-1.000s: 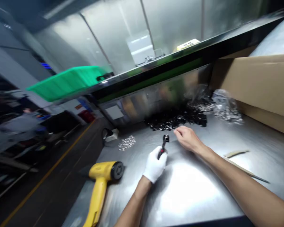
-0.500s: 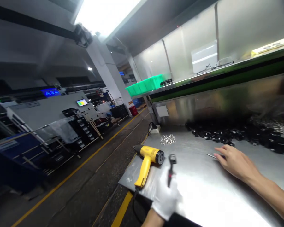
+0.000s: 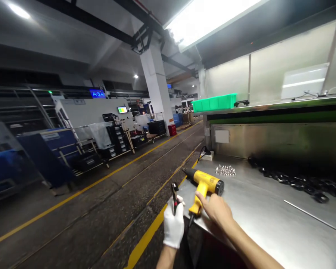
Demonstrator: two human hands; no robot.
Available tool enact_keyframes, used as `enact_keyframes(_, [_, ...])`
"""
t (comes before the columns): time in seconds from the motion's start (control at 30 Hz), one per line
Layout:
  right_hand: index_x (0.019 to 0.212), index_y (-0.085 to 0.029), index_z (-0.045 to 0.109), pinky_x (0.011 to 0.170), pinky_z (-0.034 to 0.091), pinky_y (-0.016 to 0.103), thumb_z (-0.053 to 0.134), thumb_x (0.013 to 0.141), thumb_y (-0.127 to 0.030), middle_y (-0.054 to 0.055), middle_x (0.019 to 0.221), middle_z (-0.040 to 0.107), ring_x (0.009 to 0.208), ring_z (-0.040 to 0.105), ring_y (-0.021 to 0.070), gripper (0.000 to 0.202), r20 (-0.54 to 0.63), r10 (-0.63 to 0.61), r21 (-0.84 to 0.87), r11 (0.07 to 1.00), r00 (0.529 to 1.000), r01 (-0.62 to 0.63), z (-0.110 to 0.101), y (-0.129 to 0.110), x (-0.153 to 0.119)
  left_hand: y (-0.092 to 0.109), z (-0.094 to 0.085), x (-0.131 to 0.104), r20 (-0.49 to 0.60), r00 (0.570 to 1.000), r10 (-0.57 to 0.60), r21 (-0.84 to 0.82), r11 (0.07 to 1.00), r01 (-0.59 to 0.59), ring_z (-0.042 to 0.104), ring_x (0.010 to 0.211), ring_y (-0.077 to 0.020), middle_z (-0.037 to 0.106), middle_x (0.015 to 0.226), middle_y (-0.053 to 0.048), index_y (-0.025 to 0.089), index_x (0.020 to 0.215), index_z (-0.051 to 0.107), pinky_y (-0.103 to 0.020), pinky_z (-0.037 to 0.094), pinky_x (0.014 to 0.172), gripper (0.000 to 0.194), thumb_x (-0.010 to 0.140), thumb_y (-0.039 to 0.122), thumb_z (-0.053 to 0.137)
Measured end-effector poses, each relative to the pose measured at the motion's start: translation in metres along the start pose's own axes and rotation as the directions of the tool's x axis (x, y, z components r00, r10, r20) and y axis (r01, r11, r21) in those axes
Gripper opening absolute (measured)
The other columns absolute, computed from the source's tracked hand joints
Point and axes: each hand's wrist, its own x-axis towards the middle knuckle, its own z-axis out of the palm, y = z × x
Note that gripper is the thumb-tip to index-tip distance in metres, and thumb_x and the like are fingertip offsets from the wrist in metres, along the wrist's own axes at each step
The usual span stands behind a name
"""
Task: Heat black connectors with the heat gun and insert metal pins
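Heat gun [image 3: 206, 181], at the metal table's [image 3: 249, 201] edge, looks rigid and fairly heavy, best taken by its handle [image 3: 196, 206], where the right hand [image 3: 218, 209] sits, closure unclear, while the left hand [image 3: 174, 226], beyond the table, curls around a black part [image 3: 174, 189].

the blue lit sign [image 3: 97, 93] in the background appears, at this distance, to read "a34".

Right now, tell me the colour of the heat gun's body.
The heat gun has a yellow body, ending in a black nozzle; see it in the head view.
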Motion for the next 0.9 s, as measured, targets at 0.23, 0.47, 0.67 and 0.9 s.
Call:
enact_keyframes(0.23, [0.113,-0.014,0.066,0.086,0.057,0.040,0.059,0.098,-0.050,0.009,0.109,0.069,0.095,0.067,0.0202,0.040,0.011,0.168,-0.011,0.986,0.986,-0.168,-0.001,-0.006,0.020,0.020,-0.020,-0.031,0.211,0.959,0.191,0.052,0.977,-0.206,0.065,0.085,-0.0188,0.068,0.089,-0.004,0.019,0.096,0.064,-0.029,0.051,0.083,0.016,0.094,0.032,0.056])
enact_keyframes(0.47, [0.118,-0.014,0.064,0.082,0.059,0.038,0.061,0.098,-0.044,0.009,0.112,0.068,0.093,0.067,0.0192,0.036,0.033,0.187,0.095,0.977,0.982,-0.189,-0.013,-0.011,0.020,0.029,-0.013,-0.043,0.386,0.865,0.321,0.034,0.932,-0.360,0.066,0.084,-0.0173,0.069,0.090,-0.005,0.017,0.100,0.065,-0.028,0.052,0.083,0.017,0.097,0.027,0.052])
enact_keyframes(0.67, [0.126,-0.016,0.061,0.092,0.056,0.046,0.064,0.097,-0.038,0.011,0.127,0.063,0.109,0.064,0.0238,0.037,-0.002,0.184,0.254,0.951,0.983,-0.177,-0.014,-0.030,0.021,0.039,-0.007,-0.047,0.410,0.845,0.344,0.197,0.871,-0.450,0.068,0.089,-0.0184,0.072,0.098,-0.006,0.017,0.106,0.066,-0.029,0.052,0.086,0.016,0.094,0.023,0.056])
enact_keyframes(0.9, [0.118,-0.014,0.063,0.073,0.059,0.034,0.062,0.098,-0.038,0.007,0.107,0.067,0.085,0.067,0.0165,0.031,0.111,0.124,0.499,0.851,0.986,-0.163,-0.040,0.014,0.011,0.044,0.000,-0.045,0.407,0.885,0.224,0.163,0.936,-0.312,0.065,0.083,-0.0178,0.070,0.090,-0.005,0.016,0.101,0.066,-0.029,0.052,0.081,0.016,0.092,0.028,0.060])
